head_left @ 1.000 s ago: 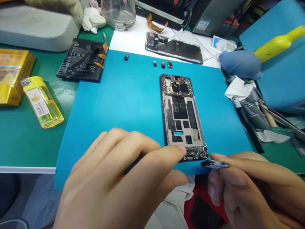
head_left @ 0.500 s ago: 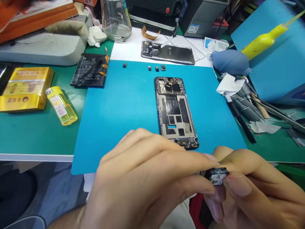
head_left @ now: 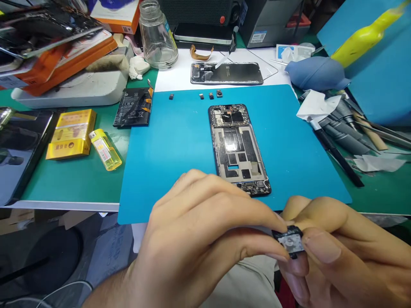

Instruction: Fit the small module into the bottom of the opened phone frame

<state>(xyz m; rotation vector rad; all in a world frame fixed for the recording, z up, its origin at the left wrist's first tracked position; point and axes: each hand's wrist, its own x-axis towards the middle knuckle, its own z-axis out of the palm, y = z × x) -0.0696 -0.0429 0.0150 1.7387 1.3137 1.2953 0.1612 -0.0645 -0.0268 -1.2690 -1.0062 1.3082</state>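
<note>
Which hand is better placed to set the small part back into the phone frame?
Probably the right hand: it pinches the small part between thumb and fingers, while the left hand only touches its edge with its fingertips. The phone frame lies just beyond both on the blue mat.

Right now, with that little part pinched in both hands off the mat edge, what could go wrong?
1. The small dark part, pinched by left hand and right hand beyond the blue mat, could drop into the lap.
2. Tiny loose components lie unsecured at the mat's far edge; a sleeve may scatter them.
</note>
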